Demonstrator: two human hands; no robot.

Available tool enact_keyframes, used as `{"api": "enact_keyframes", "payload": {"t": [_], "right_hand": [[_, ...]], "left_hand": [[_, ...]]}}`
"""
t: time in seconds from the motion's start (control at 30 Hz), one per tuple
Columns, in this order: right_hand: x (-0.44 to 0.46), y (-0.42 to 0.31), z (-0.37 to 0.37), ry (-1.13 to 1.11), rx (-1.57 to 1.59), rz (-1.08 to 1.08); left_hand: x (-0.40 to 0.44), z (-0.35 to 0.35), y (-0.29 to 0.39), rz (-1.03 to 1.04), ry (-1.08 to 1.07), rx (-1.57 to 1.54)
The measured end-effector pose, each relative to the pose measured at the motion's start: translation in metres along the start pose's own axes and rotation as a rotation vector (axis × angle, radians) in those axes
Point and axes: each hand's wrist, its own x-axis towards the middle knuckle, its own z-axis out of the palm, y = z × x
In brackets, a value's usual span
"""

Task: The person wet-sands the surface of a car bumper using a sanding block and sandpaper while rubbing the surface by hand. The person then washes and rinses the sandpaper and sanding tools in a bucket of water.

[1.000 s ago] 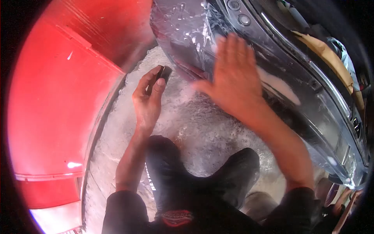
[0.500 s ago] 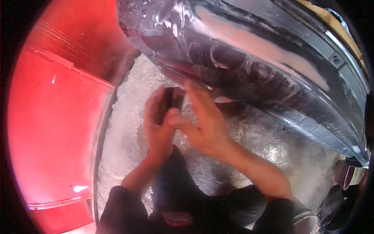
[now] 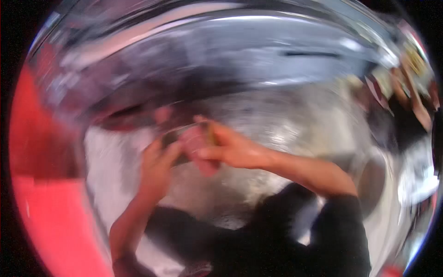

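The big grey panel (image 3: 207, 51) looks smooth and glossy from where I stand, its pinkish strip (image 3: 161, 20) matt. Below, the concrete-like floor (image 3: 281, 122) seems rough, with a shiny patch. The reddish piece (image 3: 193, 142) looks dull; the black shirt (image 3: 341, 231) is matt cloth.

Held piece (image 3: 201, 150): dusty pink. Far panel (image 3: 221, 51): grey, smeared paler, streaked pale pink. Floor (image 3: 263, 104): mottled grey. Left surface (image 3: 50, 217): bright red near, darker red far. Near shirt (image 3: 341, 231): black.

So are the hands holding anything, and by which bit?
The right hand pinches a reddish piece by its right side in the picture. A dark thing is at the left hand, but blur hides its hold.
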Motion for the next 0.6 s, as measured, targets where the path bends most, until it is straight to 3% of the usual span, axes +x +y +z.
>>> {"api": "enact_keyframes", "payload": {"t": [0.07, 0.17, 0.27, 0.33, 0.37, 0.43, 0.57, 0.6], "right_hand": [[-0.030, -0.027, -0.029, -0.055, -0.093, 0.199], [-0.084, -0.020, -0.060, 0.060, -0.139, 0.067], [-0.159, -0.050, -0.088, 0.250, -0.122, 0.169], [-0.236, -0.055, -0.110, 0.439, -0.206, -0.002], [-0.268, -0.059, -0.111, 0.637, -0.273, -0.033], [-0.330, -0.058, -0.119, 1.064, -0.308, 0.128], [-0.419, -0.015, -0.136, 1.478, -0.302, -0.065], [-0.436, 0.001, -0.142, 1.521, -0.280, -0.018]], "left_hand": [[0.006, 0.005, -0.015, -0.011, 0.005, 0.045], [0.021, 0.015, -0.019, 0.101, -0.010, 0.150], [0.029, 0.028, -0.005, 0.185, -0.030, 0.247], [0.028, 0.051, 0.002, 0.306, -0.038, 0.397], [0.032, 0.056, 0.003, 0.374, -0.062, 0.445], [0.035, 0.065, 0.005, 0.507, -0.108, 0.545], [0.034, 0.089, 0.012, 0.546, -0.109, 0.582], [0.035, 0.094, 0.014, 0.551, -0.124, 0.593]]}}
